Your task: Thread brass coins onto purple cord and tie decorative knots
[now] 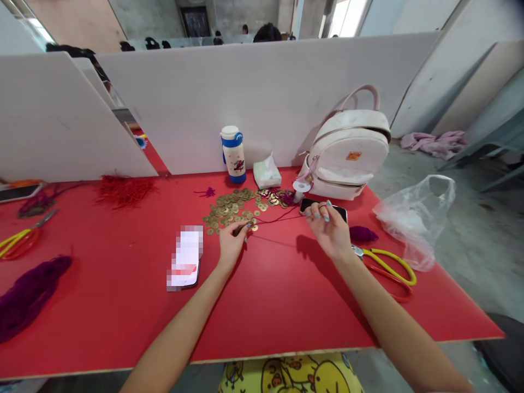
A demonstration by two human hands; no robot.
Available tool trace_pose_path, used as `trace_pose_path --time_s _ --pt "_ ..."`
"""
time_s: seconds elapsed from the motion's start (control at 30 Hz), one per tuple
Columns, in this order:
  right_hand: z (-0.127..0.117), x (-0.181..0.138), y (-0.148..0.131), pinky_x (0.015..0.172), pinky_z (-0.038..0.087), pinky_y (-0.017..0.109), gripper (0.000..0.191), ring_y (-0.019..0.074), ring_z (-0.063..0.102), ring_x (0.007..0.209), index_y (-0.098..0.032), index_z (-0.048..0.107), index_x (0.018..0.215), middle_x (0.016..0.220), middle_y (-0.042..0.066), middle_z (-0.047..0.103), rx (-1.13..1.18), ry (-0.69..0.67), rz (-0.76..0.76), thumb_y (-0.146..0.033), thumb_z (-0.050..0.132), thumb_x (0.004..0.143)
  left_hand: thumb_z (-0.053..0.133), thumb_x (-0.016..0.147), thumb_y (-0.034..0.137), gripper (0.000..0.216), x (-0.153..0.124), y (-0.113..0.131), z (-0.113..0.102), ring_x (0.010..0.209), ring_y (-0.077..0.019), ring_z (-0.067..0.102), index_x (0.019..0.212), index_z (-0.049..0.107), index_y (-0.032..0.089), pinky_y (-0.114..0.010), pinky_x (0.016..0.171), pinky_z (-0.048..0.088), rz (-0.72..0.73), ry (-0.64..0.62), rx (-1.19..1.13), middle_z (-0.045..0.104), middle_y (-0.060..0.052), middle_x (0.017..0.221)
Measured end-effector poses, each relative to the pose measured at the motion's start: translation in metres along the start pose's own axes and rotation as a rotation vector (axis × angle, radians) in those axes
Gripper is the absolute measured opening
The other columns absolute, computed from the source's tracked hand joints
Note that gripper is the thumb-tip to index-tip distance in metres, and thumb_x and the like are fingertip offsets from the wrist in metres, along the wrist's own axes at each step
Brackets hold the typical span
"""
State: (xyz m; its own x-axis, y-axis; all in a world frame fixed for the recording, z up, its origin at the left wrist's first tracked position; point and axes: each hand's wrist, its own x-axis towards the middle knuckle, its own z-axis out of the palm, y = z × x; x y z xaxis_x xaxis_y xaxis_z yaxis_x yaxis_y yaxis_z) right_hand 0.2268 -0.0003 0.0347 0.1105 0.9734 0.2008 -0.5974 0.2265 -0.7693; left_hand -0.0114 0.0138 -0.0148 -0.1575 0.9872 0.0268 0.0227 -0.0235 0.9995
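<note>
My left hand [232,243] is closed in a pinch at the near edge of a spread of brass-coloured coins with holes [233,204]. Between its fingertips is a thin purple-red cord [272,221]; a coin seems to be there too, too small to be sure. The cord stretches right towards my right hand [332,229], raised above the table with its fingers curled in and pinching the far end. Just behind that hand lies a dark phone [343,212], partly covered by it. Under my right wrist are scissors with yellow and red handles [391,267].
On the red table [270,305] stand a bottle [233,155], a tissue pack [267,172] and a white backpack [347,153]. A lit phone [186,256] lies left of my left hand. Purple thread [33,289], red strands [125,191] and a plastic bag [417,218] lie farther out.
</note>
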Motion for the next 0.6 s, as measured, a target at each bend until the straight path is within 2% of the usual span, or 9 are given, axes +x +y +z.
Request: trace_pose_path --time_s 0.07,0.17,0.27,0.37,0.43,0.5,0.57,0.6 --pt "-0.001 0.001 -0.005 0.068 0.048 0.025 0.043 0.0123 0.046 0.063 -0.021 0.039 0.054 0.062 -0.003 0.037 0.068 0.015 -0.016 -0.041 0.068 0.08 0.071 0.072 0.034 0.029 0.0 0.002 -0.001 0.041 -0.0088 0.049 0.089 0.077 0.012 -0.023 0.049 0.049 0.004 0.012 0.03 0.06 0.001 0.051" --pt "-0.005 0.004 -0.011 0.061 0.047 0.022 0.035 0.0104 0.045 0.06 -0.021 0.047 0.063 0.065 -0.004 0.038 0.073 0.065 -0.047 -0.042 0.068 0.081 0.071 0.071 0.032 0.026 -0.002 0.007 0.0 0.041 -0.0091 0.049 0.086 0.077 0.012 -0.022 0.047 0.047 0.01 0.021 0.045 0.06 0.001 0.05" --pt "-0.011 0.006 -0.011 0.055 0.045 0.021 0.023 0.008 0.043 0.056 -0.022 0.06 0.077 0.069 -0.004 0.047 -0.017 0.155 -0.077 -0.043 0.071 0.078 0.072 0.069 0.031 0.024 -0.003 0.012 0.001 0.042 -0.0097 0.05 0.083 0.077 0.012 -0.024 0.052 0.05 0.009 0.028 0.021 0.058 0.002 0.048" --pt "-0.013 0.005 -0.004 0.045 0.034 0.02 0.026 0.004 0.034 0.046 -0.022 0.067 0.09 0.071 -0.003 0.055 -0.197 0.193 -0.088 -0.042 0.073 0.076 0.074 0.066 0.03 0.023 -0.003 0.015 0.001 0.043 -0.0095 0.05 0.081 0.077 0.012 -0.024 0.052 0.049 0.008 0.037 0.018 0.059 0.001 0.049" --pt "-0.011 0.002 0.001 0.039 0.025 0.02 0.032 0.0029 0.027 0.041 -0.021 0.066 0.099 0.071 -0.003 0.059 -0.319 0.161 -0.082 -0.043 0.072 0.078 0.074 0.067 0.03 0.024 -0.003 0.015 0.0 0.043 -0.0093 0.049 0.082 0.077 0.012 -0.022 0.048 0.046 0.011 0.032 0.015 0.062 0.0 0.052" --pt "-0.008 -0.001 0.005 0.037 0.021 0.021 0.041 0.0032 0.025 0.038 -0.021 0.061 0.114 0.072 -0.002 0.064 -0.417 0.099 -0.049 -0.044 0.069 0.081 0.074 0.068 0.032 0.025 -0.002 0.015 -0.001 0.043 -0.0089 0.048 0.083 0.077 0.012 -0.022 0.046 0.044 0.014 0.013 0.0 0.061 0.0 0.052" --pt "-0.004 -0.005 0.01 0.036 0.025 0.021 0.048 0.0035 0.03 0.036 -0.021 0.054 0.124 0.077 0.0 0.07 -0.496 0.024 0.022 -0.044 0.066 0.083 0.074 0.069 0.033 0.027 -0.003 0.014 -0.001 0.042 -0.0083 0.046 0.086 0.078 0.013 -0.021 0.046 0.043 0.013 -0.028 -0.025 0.06 0.001 0.05" --pt "-0.003 -0.007 0.012 0.037 0.029 0.021 0.047 0.0039 0.034 0.035 -0.021 0.055 0.122 0.079 0.001 0.072 -0.527 -0.014 0.065 -0.044 0.066 0.083 0.074 0.069 0.033 0.027 -0.003 0.014 -0.001 0.043 -0.0079 0.045 0.087 0.078 0.013 -0.021 0.046 0.042 0.009 -0.054 -0.038 0.06 0.001 0.051"
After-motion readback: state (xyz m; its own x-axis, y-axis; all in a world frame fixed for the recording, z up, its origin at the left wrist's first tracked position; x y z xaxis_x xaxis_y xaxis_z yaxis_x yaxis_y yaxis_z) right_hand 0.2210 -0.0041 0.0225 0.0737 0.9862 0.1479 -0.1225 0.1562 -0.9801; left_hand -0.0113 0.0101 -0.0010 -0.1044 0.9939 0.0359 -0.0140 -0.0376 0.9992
